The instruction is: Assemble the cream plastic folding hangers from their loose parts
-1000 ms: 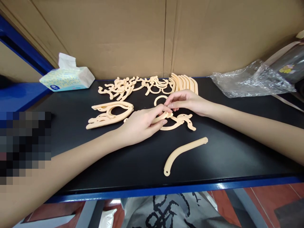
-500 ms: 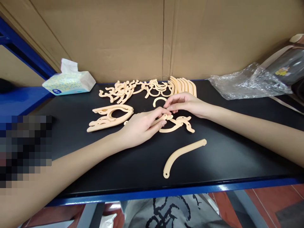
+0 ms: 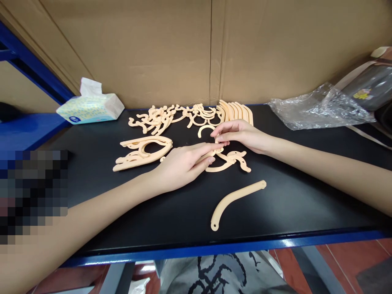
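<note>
My left hand [image 3: 183, 165] reaches across mid-table, closed on a beige folding-hanger arm [image 3: 211, 154] that lies mostly beneath it. Its index finger stretches over the arm's right end. My right hand [image 3: 237, 134] meets it there, fingertips pinched round a small beige part [image 3: 217, 141], mostly hidden. Just right of the fingertips lie curved hanger pieces [image 3: 229, 162], partly overlapping. Nearer me rests a single bent hanger arm [image 3: 234, 197] with a hole at its lower end. Left of my left hand is a folded beige hanger [image 3: 163, 152].
Along the back lie a heap of hooks and curved parts [image 3: 163, 118] and a row of hanger arms [image 3: 235, 112]. A tissue pack [image 3: 94, 108] stands back left. Clear plastic wrap [image 3: 321, 110] and a bag [image 3: 370, 87] are at the right. A blue edge [image 3: 214, 248] borders the black table.
My left index finger has straightened and moved over the hanger arm's end, against my right fingertips. A small part now shows at the right fingertips. The loose pieces have stayed put.
</note>
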Demonstrator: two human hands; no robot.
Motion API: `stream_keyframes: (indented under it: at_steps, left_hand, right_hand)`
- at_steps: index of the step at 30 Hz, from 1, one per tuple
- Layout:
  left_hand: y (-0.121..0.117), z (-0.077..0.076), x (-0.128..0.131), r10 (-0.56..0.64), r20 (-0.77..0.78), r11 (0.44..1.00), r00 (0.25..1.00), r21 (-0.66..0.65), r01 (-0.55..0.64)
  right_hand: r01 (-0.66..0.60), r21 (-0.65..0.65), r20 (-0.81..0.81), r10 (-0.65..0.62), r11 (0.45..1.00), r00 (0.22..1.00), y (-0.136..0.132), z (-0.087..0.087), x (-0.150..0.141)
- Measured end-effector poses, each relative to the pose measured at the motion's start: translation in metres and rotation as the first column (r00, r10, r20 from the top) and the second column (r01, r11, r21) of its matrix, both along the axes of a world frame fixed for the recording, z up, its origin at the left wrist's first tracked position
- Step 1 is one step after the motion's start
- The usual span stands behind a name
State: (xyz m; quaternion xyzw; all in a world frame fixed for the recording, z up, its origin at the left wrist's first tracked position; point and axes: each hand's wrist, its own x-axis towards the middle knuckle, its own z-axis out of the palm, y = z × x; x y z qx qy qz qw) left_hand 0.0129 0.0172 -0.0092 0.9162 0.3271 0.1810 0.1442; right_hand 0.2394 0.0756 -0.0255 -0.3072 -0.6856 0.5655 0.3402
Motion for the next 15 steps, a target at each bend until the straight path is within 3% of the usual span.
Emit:
stream_keyframes:
  at_steps: [15]
  left_hand:
    - [-0.0005, 0.0, -0.0001, 0.012, -0.002, 1.0, 1.0, -0.019, -0.012]
  right_hand:
    - [0.009, -0.007, -0.013, -0.009, 1.0, 1.0, -0.0001, 0.0011, -0.0007]
